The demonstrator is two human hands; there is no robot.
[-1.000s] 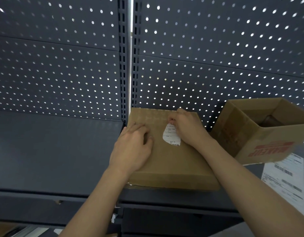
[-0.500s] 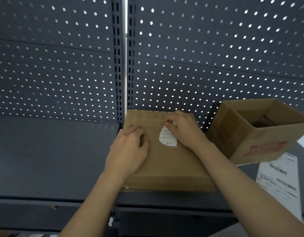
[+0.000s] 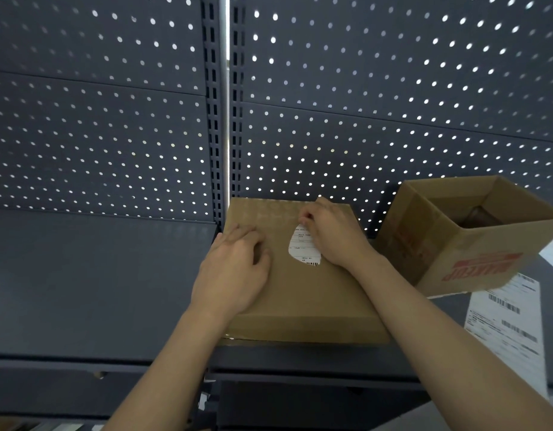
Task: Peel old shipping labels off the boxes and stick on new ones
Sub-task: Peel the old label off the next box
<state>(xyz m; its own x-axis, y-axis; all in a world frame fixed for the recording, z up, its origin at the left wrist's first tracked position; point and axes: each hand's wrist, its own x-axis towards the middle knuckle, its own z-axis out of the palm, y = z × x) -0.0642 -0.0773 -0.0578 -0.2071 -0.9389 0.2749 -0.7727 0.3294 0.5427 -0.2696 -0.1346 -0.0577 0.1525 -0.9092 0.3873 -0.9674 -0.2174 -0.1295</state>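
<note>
Old label, a white scrap torn to a ragged outline and printed with small lines and a bit of barcode, sat stuck on the top face of the closed box; that brown cardboard box lay flat on the dark grey shelf, its far edge close against the pegboard; the right hand lay over the label's right side, its fingers curled and the tips pinching at the label's upper edge, though whether the paper had lifted there could not be told; the left hand rested palm down on the left part of the box top, fingers loosely bent, pressing the cardboard and gripping nothing; just right of the closed box stood an open box, tilted, with red lettering on its side; a printed sheet bearing barcodes lay on the shelf in front of it.
</note>
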